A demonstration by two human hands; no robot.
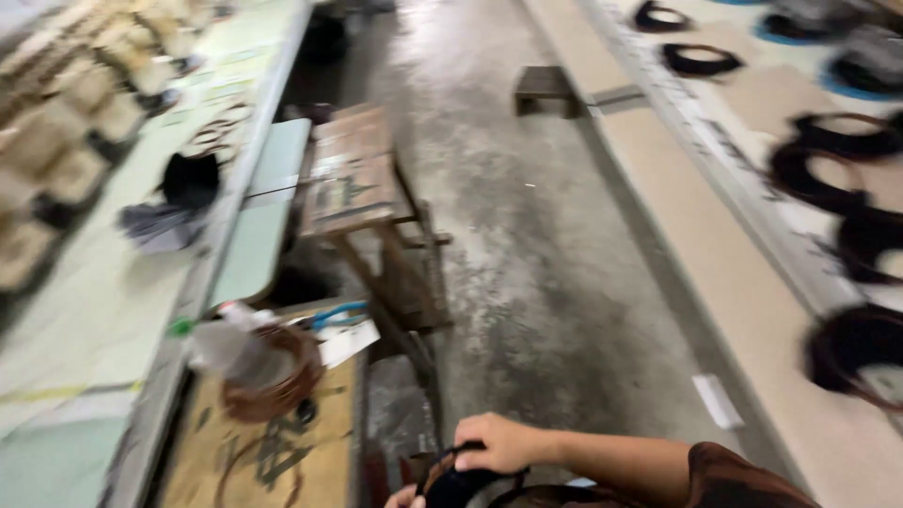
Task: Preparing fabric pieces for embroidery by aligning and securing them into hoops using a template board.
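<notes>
My right hand point(499, 442) reaches in from the lower right, below a brown sleeve, and grips the top of a black coil-like object point(453, 487) at the bottom edge of the blurred view. Only the fingertips of my left hand point(404, 497) show, at the very bottom and against the left side of the same black object. Its grip is cut off by the frame. Most of the black object is hidden below the frame.
A pale green workbench point(94, 310) runs along the left. Beside it a low wooden stand point(282, 452) carries a copper wire coil point(277, 381), a plastic bottle point(221, 343) and blue-handled pliers point(339, 315). A wooden bench point(353, 169) stands ahead. The long table point(752, 310) on the right holds several black coils point(828, 169).
</notes>
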